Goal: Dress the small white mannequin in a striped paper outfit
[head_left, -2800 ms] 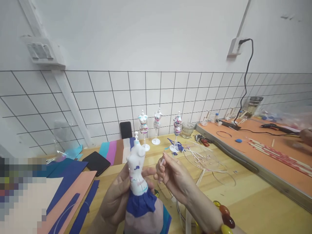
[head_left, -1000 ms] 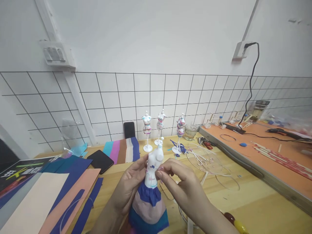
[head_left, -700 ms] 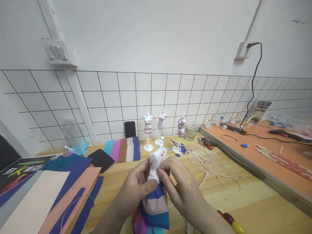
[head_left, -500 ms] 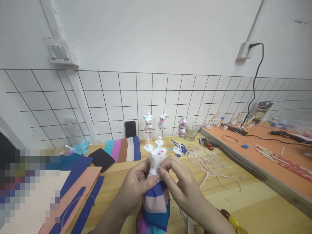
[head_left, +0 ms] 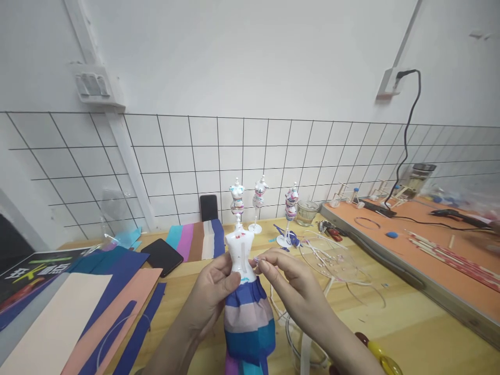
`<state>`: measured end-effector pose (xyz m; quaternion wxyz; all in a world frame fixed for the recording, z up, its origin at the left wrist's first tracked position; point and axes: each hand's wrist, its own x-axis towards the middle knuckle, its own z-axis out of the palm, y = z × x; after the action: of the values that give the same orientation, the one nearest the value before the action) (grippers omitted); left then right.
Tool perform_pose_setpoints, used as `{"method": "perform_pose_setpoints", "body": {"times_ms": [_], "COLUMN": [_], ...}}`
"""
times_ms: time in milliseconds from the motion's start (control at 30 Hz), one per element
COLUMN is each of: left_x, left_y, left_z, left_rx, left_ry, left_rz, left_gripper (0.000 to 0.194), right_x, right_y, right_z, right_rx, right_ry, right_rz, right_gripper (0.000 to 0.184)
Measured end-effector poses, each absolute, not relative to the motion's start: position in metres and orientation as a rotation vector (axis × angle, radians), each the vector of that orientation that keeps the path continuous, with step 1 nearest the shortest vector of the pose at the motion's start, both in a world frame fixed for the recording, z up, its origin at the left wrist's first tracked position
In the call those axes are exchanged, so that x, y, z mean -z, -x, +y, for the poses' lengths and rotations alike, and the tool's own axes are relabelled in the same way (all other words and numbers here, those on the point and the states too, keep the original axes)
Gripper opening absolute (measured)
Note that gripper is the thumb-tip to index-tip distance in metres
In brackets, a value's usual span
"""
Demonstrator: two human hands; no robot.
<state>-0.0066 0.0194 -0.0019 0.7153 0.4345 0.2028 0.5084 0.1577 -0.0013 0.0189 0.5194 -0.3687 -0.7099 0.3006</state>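
Note:
My left hand [head_left: 209,291] is closed around the waist of a small white dress-form mannequin [head_left: 239,244], held upright with its thumb across the front. A striped skirt [head_left: 250,315] in blue, pale pink and teal hangs from the form's hips, with purple and light blue lower down. A narrow, shiny strip runs down the torso. Right beside the waist, my right hand [head_left: 299,284] pinches thumb and forefinger together on a tiny, pale, shiny bit that I cannot make out. Three more small mannequins [head_left: 236,197] stand behind on round white bases.
Striped fabric [head_left: 197,240], a black phone [head_left: 162,257] and coloured sheets [head_left: 58,317] lie to the left. Clear loops and strips [head_left: 332,255], a glass bowl [head_left: 308,212] and keys [head_left: 330,229] lie to the right. Yellow-handled scissors [head_left: 377,354] sit near the front. An orange board [head_left: 433,245] borders the right.
The mannequin has moved left and turned, showing more of its torso and skirt. My right fingertips have come slightly away from its waist, still pinched.

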Motion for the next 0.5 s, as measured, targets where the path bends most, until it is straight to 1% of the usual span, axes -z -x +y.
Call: {"method": "perform_pose_setpoints", "body": {"times_ms": [100,167,233,300,433,467,500], "left_x": [0.001,0.002,0.003,0.003,0.002,0.001,0.001], "left_y": [0.007,0.008,0.009,0.009,0.009,0.009,0.009], "left_z": [0.021,0.022,0.025,0.027,0.029,0.028,0.028], "left_rx": [-1.141,-1.168,-1.217,-1.258,-1.273,-1.271,-1.27], "left_ry": [-0.955,-0.959,-0.959,-0.948,-0.926,-0.93,-0.938], "left_rz": [0.496,0.579,0.656,0.702,0.727,0.723,0.714], "left_gripper": [0.047,0.047,0.046,0.045,0.048,0.049,0.049], "right_x": [-0.02,-0.019,-0.013,-0.002,0.032,0.041,0.049], "right_y": [-0.159,-0.164,-0.174,-0.19,-0.226,-0.234,-0.24], "right_z": [0.002,0.01,0.024,0.043,0.082,0.089,0.095], "right_rx": [-0.909,-0.959,-0.895,-0.733,-0.607,-0.575,-0.549], "right_ry": [0.88,0.901,1.008,1.315,1.651,1.736,1.809], "right_rz": [-1.625,-1.613,-1.678,-1.818,-1.902,-1.94,-1.991], "right_gripper": [0.026,0.029,0.032,0.035,0.039,0.035,0.025]}}
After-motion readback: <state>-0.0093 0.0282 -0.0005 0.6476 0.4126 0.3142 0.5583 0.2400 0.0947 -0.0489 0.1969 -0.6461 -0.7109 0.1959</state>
